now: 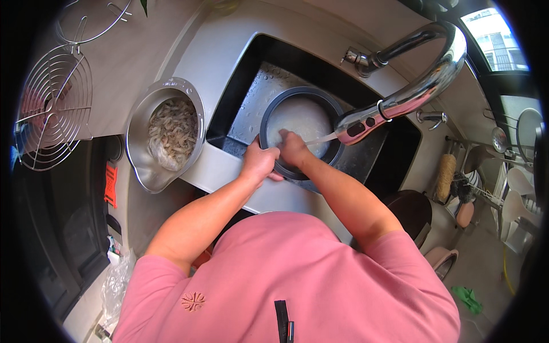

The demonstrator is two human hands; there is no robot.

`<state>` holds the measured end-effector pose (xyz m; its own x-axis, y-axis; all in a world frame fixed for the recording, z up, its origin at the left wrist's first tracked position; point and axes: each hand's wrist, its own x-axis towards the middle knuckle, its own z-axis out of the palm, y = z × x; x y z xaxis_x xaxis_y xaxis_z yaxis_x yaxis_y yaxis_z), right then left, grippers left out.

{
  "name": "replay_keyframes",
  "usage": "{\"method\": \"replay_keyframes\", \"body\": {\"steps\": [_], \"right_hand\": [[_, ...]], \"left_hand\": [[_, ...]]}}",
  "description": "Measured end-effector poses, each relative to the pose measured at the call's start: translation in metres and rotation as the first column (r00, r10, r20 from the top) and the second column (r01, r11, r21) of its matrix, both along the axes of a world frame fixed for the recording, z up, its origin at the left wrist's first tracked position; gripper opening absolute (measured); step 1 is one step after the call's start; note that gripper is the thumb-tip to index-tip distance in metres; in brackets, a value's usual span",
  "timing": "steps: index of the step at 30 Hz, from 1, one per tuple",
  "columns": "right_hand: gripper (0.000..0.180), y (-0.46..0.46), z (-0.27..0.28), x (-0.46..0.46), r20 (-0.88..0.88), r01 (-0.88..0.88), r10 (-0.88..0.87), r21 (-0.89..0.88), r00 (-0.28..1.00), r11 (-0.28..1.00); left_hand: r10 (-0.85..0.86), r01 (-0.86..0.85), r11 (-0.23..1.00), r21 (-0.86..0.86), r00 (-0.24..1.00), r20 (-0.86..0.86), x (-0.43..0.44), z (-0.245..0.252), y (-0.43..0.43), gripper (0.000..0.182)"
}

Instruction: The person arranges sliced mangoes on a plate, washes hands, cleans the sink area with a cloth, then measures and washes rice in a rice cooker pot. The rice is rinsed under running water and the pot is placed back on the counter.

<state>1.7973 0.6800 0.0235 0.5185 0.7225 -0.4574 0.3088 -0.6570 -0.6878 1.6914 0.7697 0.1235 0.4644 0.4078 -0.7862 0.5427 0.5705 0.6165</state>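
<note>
A round dark-rimmed pot [266, 115] stands in the sink [246, 124], holding cloudy whitish water. My left hand [260, 160] grips the pot's near-left rim. My right hand [294, 148] reaches inside the pot, its fingertips at the cloudy water; whether it holds anything is hidden. A stream runs from the chrome faucet's spray head [354, 128] into the pot, just right of my right hand. Left of the sink, a steel bowl with a spout [139, 128] holds a heap of raw shrimp [173, 128].
A round wire rack [53, 107] is at the far left, above an orange tool [110, 184]. The faucet arches over the sink's right side. At the right hang a brush [446, 176], ladles and spatulas, with a green cloth [468, 299] lower down.
</note>
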Motion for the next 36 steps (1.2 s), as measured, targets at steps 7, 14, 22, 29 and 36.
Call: {"method": "replay_keyframes", "body": {"steps": [7,14,22,29,36], "right_hand": [[0.031,0.038,0.03,0.025,0.364,-0.155,0.198,-0.145,0.91,0.977],[0.035,-0.003,-0.008,0.069,0.72,-0.434,0.309,-0.012,0.621,0.901],[0.052,-0.03,0.029,0.037,0.217,-0.237,0.319,-0.335,0.923,0.912],[0.045,-0.009,0.001,0.008,-0.066,-0.339,0.333,-0.167,0.941,0.926],[0.03,0.033,0.034,0.019,0.231,-0.445,0.494,-0.233,0.838,0.865]], "left_hand": [[-0.047,0.047,0.998,-0.051,0.999,0.01,-0.007,-0.008,0.006,0.058],[-0.036,0.035,0.999,0.022,0.999,0.015,-0.001,0.005,0.0,0.036],[-0.01,0.01,0.999,-0.032,1.0,-0.017,-0.002,-0.003,0.003,0.035],[0.012,-0.012,0.999,-0.037,1.0,-0.021,-0.001,0.003,0.003,0.027],[0.011,-0.01,0.995,-0.099,1.0,0.01,-0.006,-0.004,0.009,0.035]]}}
